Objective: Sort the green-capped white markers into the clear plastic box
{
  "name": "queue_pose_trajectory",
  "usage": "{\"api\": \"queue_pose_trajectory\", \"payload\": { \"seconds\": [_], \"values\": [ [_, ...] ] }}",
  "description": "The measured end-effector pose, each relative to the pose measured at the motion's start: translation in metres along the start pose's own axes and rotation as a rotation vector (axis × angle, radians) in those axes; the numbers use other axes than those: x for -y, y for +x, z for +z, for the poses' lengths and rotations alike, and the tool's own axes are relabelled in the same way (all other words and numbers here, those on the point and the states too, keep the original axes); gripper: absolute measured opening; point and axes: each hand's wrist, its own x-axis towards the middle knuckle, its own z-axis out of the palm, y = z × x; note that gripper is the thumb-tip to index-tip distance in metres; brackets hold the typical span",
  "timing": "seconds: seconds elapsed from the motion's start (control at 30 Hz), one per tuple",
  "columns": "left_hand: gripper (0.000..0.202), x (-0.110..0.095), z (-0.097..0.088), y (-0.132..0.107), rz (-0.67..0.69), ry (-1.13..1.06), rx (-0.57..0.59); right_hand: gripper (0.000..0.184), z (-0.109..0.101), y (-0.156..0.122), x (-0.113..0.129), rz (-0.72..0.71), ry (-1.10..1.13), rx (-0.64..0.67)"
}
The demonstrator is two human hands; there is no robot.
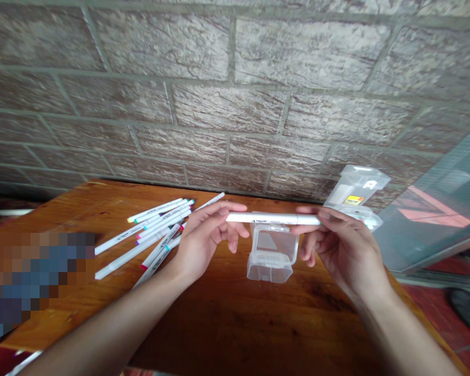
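A white marker (262, 218) is held level above the table between my two hands. My left hand (203, 237) pinches its left end between thumb and fingers. At the other end, my right hand (344, 245) grips it the same way. Below the marker, a clear plastic case (272, 256) stands on the table with its lid up. Several white markers (160, 219) with coloured ends lie in a loose pile left of and partly behind my left hand.
A second clear plastic container (358, 185) with a yellow label stands at the table's right back, partly hidden by my right hand. The wooden table (227, 324) meets a brick wall (203, 104). A glass panel (442, 209) is at right. A blurred-out patch (35, 287) covers the left.
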Motion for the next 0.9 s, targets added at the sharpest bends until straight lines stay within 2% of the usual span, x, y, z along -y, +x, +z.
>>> {"api": "queue_pose_trajectory", "payload": {
  "seconds": [0.43, 0.9],
  "values": [
    [0.027, -0.001, 0.0009, -0.0012, -0.004, 0.023, -0.009, 0.019, 0.0044, 0.0002, 0.0031, -0.007, -0.003, -0.012],
    [0.034, 0.0029, 0.003, -0.0003, 0.105, 0.282, -0.062, 0.025, 0.007, 0.0015, 0.0008, -0.055, -0.051, -0.051]
  ]
}}
